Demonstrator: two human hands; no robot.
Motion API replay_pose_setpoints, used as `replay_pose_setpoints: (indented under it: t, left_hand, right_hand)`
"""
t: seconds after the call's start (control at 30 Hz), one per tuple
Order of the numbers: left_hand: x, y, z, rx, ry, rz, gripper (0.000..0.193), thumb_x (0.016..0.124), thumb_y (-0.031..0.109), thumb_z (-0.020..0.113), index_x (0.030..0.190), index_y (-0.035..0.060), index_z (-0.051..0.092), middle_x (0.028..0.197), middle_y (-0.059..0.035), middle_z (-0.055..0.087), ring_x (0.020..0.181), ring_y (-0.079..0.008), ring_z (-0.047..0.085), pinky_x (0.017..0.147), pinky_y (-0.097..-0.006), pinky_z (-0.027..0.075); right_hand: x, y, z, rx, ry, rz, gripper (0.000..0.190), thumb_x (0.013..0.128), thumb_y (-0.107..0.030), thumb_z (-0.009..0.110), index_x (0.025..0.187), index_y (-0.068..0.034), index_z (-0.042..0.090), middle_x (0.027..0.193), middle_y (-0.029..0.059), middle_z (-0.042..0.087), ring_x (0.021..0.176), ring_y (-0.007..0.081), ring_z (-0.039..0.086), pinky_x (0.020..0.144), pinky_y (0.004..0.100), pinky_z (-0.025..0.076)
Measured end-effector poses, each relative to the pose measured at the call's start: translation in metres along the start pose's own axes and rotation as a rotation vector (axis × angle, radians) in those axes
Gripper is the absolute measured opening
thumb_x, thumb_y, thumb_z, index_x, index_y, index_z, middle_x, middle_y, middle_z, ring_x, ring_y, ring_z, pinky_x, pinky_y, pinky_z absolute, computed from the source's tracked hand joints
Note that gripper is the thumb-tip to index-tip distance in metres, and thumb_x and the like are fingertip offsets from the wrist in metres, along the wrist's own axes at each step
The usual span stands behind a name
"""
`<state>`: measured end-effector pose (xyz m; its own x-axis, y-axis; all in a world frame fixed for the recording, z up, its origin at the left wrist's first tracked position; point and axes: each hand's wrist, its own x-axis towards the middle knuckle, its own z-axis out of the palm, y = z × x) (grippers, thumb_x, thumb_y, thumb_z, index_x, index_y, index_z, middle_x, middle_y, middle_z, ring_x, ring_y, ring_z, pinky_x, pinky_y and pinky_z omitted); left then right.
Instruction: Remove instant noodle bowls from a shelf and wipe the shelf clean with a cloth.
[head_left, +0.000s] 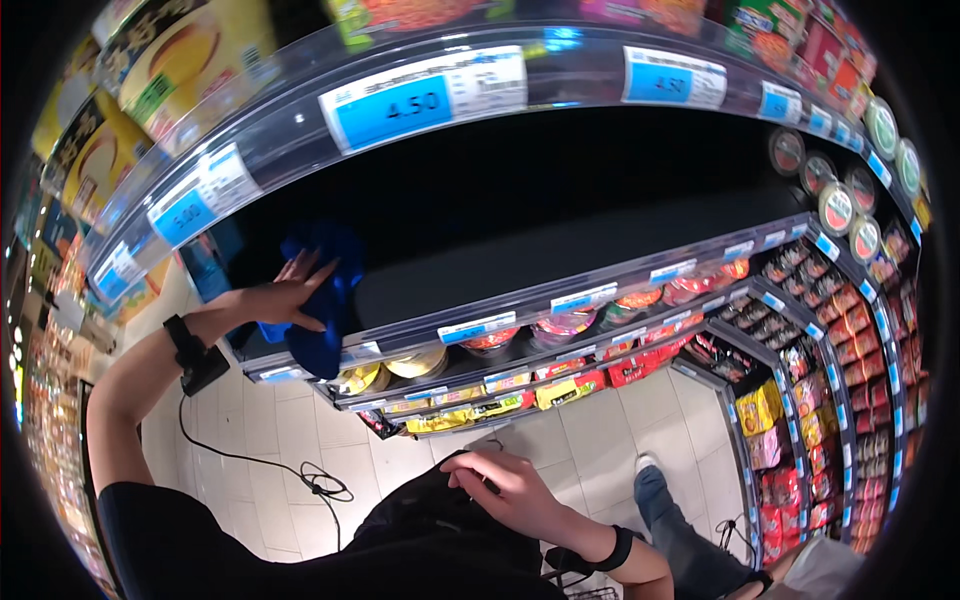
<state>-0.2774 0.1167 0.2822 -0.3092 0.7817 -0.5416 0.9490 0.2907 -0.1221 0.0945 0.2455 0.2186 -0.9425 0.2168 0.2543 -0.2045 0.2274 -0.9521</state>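
Observation:
My left hand (304, 289) lies with spread fingers on a blue cloth (319, 322), pressing it at the left end of a dark shelf (525, 255). Part of the cloth hangs over the shelf's front rail (405, 341), and its far end fades into shadow. A black band with a small device (196, 360) is strapped to my left wrist. In front of my body, my right hand (510, 487) hovers with loosely bent fingers and a gap at the thumb; nothing shows in it. My right wrist also wears a black band (615, 549).
Overhead runs a shelf edge with price tags (424, 97) and packaged food (187, 60). Noodle bowls (562, 326) stand below. Tubs (834, 206) fill the right corner. A black cable (255, 459) hangs at left. Another person's jeans leg (671, 510) is at lower right.

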Motion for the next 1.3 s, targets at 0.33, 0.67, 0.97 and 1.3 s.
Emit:
replay_pose_setpoints:
  t: [0.33,0.67,0.97,1.3]
  left_hand:
    - [0.108,0.114,-0.084,-0.154,0.092,0.182,0.102,0.070,0.069,0.046,0.136,0.0060,-0.001,0.133,-0.0375,-0.004,0.124,-0.0515,-0.004,0.102,-0.0535,0.011]
    - [0.264,0.223,-0.159,-0.022,0.284,0.249,0.100,0.073,0.071,0.036,0.136,0.0011,0.002,0.131,-0.0395,0.005,0.121,-0.0565,0.006,0.099,-0.0572,0.014]
    - [0.291,0.208,-0.213,-0.532,0.568,0.480,0.059,0.075,0.021,0.061,0.125,0.0018,0.037,0.125,-0.0192,0.042,0.115,-0.0287,0.042,0.092,-0.0354,0.036]
    - [0.096,0.056,-0.131,-1.283,0.669,0.073,0.080,0.072,0.045,0.065,0.134,0.0125,0.025,0.138,-0.0126,0.023,0.129,-0.0269,0.014,0.099,-0.0524,0.011]
  right_hand:
    - [-0.017,0.003,-0.009,-0.048,0.182,0.042,0.014,0.084,-0.008,0.052,0.096,-0.004,0.057,0.078,0.0065,0.059,0.070,0.0183,0.059,0.062,0.0271,0.046]
    - [-0.042,0.001,-0.018,-0.088,0.376,0.062,0.014,0.084,-0.005,0.051,0.096,-0.002,0.057,0.075,0.0070,0.059,0.067,0.0175,0.059,0.059,0.0264,0.046]
    - [-0.071,-0.011,-0.006,-0.124,0.467,0.120,0.014,0.084,-0.004,0.050,0.096,0.000,0.056,0.075,0.0082,0.059,0.069,0.0179,0.060,0.062,0.0266,0.047]
    - [-0.060,-0.002,0.006,-0.113,0.362,0.062,0.015,0.082,-0.008,0.053,0.095,-0.002,0.055,0.079,0.0120,0.060,0.066,0.0252,0.060,0.060,0.0321,0.048]
